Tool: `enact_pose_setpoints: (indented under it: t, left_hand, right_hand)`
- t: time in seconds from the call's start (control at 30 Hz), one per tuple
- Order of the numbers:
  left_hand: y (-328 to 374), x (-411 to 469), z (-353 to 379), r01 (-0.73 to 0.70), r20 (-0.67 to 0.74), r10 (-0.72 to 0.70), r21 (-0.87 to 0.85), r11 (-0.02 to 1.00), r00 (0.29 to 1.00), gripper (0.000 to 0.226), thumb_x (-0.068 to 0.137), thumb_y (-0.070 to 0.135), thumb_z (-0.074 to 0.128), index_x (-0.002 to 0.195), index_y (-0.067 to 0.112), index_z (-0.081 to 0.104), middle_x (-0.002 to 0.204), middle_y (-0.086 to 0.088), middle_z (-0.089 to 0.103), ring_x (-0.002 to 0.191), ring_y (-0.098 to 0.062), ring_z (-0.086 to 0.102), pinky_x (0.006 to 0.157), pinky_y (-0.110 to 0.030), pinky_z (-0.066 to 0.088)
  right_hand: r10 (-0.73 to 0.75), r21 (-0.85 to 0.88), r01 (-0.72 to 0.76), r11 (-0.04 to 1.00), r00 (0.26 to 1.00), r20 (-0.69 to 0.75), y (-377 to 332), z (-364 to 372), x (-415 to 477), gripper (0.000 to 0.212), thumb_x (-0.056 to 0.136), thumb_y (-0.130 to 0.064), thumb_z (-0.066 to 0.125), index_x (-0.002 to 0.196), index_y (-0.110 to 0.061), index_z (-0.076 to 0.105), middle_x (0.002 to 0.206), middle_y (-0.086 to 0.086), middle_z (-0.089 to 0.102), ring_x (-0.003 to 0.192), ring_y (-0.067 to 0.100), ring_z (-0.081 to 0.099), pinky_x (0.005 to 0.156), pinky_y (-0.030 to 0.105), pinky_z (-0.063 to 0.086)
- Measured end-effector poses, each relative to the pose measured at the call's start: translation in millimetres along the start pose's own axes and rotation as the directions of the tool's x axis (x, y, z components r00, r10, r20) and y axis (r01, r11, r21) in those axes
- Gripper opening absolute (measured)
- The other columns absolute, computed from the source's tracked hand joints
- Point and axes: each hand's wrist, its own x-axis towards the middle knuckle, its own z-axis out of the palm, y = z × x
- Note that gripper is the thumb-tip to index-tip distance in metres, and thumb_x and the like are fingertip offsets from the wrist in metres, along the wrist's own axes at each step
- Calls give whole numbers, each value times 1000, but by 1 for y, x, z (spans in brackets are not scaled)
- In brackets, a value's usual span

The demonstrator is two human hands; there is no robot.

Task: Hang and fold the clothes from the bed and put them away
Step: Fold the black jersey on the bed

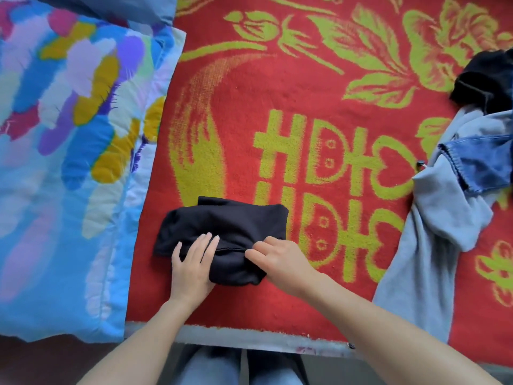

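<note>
1. Left hand [191,268]: fingers [204,245] straight and released, pressed flat on the black garment [230,220].
2. Right hand [277,259]: fingers curled, pinching a fold line of the same garment, just right of the left fingers.
3. Black garment: folded into a compact bundle, lying under both hands on the blanket [277,93], near the bed edge [249,339].
4. Blanket: red with yellow-green flowers and lettering, spread beneath and beyond the fingers.
5. Quilt [55,134]: multicoloured on blue, well left of the left hand, overlapping the blanket's side.
6. Grey garment [435,218]: unfolded, well right of the right hand.
7. Denim piece [483,162]: blue, lying on the grey garment.
8. Dark cloth [488,76]: crumpled, far right and beyond the denim piece, touching the grey garment.
</note>
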Motion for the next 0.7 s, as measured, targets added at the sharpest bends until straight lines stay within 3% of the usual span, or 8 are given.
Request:
enact_pose_setpoints:
  t: [0.1,0.17,0.23,0.33,0.47,0.6,0.7]
  left_hand:
    - [15,27,-10,-43,-123,27,-132,990,992,45,64,9,54,108,3,64,97,-11,72,86,-22,71,86,-36,41]
    - [31,43,-21,-21,-73,5,-220,975,997,40,50,-3,73,91,1,72,84,-11,73,72,-23,72,67,-28,53]
    - [45,52,-38,38,34,-29,-308,951,999,49,47,-10,79,94,1,72,87,-10,73,77,-24,71,64,-29,55]
    - [63,54,-65,137,96,-108,-396,908,990,42,73,0,69,114,6,65,105,-9,70,98,-27,65,79,-37,49]
    - [82,55,-128,112,-30,-139,-432,895,990,35,74,10,71,109,9,65,96,-4,70,91,-26,64,68,-34,44]
    - [88,53,-188,56,-182,-129,-360,931,975,34,67,6,75,99,8,68,82,-6,70,76,-28,67,57,-34,46]
    - [97,42,-223,13,-279,-102,-304,953,955,28,64,5,77,90,8,68,72,-5,68,66,-29,65,51,-31,43]
  right_hand:
    - [35,-18,-34,999,995,92,4,-34,-9,31,43,0,74,70,-11,66,60,0,58,49,20,54,34,21,37]
    - [120,-4,-122,993,977,174,12,-55,-12,29,51,4,69,78,-6,67,67,5,62,57,24,59,39,25,43]
    - [211,-9,-216,976,943,256,17,-82,-12,32,70,6,56,99,-3,65,87,11,64,81,28,62,58,34,49]
    - [255,-56,-250,967,918,303,21,-121,-6,38,80,-2,50,116,-11,58,104,5,62,100,25,55,75,34,41]
    - [168,-112,-144,983,956,242,6,-187,3,35,83,-6,49,116,-14,58,105,3,61,100,24,55,74,33,43]
    - [105,-88,-94,992,986,131,-10,-234,-4,41,82,-1,50,121,-11,59,111,7,62,106,24,56,76,35,44]
    - [-20,-97,19,995,1000,-10,-28,-267,-14,41,70,4,55,108,-6,67,94,10,67,88,27,65,64,32,49]
